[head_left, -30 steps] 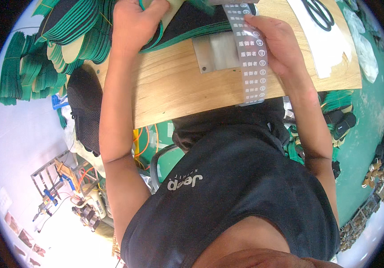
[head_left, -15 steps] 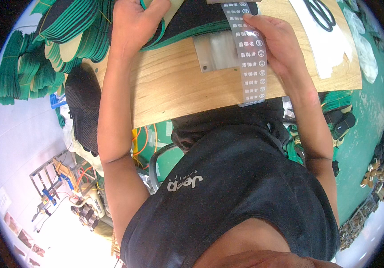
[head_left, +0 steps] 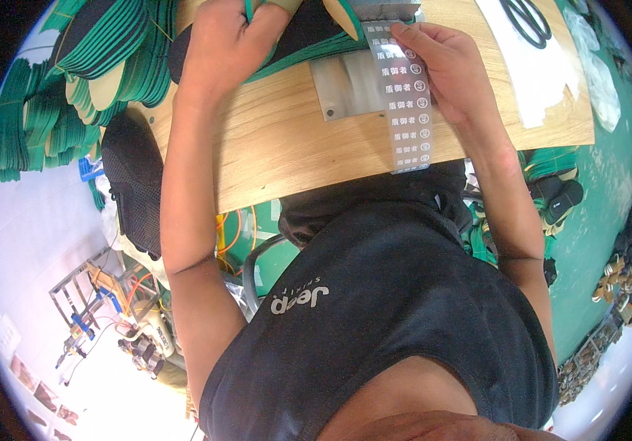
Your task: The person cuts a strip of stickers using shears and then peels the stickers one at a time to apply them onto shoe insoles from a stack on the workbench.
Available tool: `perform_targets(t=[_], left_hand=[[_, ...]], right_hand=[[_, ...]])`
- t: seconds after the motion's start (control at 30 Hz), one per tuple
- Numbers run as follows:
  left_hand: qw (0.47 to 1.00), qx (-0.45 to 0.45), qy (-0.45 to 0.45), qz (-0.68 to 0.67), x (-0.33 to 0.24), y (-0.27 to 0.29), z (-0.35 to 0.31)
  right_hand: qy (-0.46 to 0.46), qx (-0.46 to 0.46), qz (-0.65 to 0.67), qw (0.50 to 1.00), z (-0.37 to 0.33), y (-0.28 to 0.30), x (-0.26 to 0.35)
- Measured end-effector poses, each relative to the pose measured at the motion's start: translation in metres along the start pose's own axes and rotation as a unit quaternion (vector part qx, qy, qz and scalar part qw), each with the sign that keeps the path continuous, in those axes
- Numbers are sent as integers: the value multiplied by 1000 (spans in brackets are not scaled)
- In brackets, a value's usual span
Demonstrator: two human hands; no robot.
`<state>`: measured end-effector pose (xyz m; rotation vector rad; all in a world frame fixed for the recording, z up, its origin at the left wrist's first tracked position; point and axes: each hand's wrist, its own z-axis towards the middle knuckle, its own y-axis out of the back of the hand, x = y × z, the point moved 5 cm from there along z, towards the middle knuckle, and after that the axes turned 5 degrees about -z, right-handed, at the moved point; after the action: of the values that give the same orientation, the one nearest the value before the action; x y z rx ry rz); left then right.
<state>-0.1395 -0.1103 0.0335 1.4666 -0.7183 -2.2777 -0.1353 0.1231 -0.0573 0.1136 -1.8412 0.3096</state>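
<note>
Head view: left hand (head_left: 231, 42) grips an insole (head_left: 286, 6) at eleven o'clock, right hand (head_left: 450, 70) pinches a strip (head_left: 406, 103) at one, seemingly strip-handling, next needing steady fingers.

The left hand (head_left: 229, 40) has moved slightly rightward; a cream, green-edged insole tip (head_left: 342, 16) has come into view beyond it; the right hand (head_left: 452, 73) and its label strip (head_left: 405, 110) have shifted slightly left; more grey metal (head_left: 388, 12) shows above the strip.

head: left fisheye, worn | faces down over shirt (head_left: 404, 294), hands (head_left: 452, 70), tabletop (head_left: 279, 147) | range: close
</note>
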Motion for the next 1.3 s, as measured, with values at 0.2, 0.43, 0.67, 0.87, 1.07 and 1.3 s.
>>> perform_targets(t=[0.2, 0.43, 0.67, 0.87, 1.07, 1.3], left_hand=[[998, 64, 13, 9, -18, -10, 1], [994, 50, 19, 92, -8, -10, 0], [996, 23, 41, 71, -9, -6, -2], [994, 37, -25, 104, 0, -7, -5], [990, -111, 22, -81, 21, 16, -2], [984, -119, 29, -131, 26, 21, -4]], right_hand=[[-1, -10, -26, 1000, -13, -8, 13], [19, -1, -35, 999, -14, -8, 14], [83, -105, -3, 991, -26, 18, 3], [74, -206, 65, 974, -29, 48, 23], [-6, -50, 27, 998, -1, 15, 4], [18, -90, 13, 996, -7, 10, 9]])
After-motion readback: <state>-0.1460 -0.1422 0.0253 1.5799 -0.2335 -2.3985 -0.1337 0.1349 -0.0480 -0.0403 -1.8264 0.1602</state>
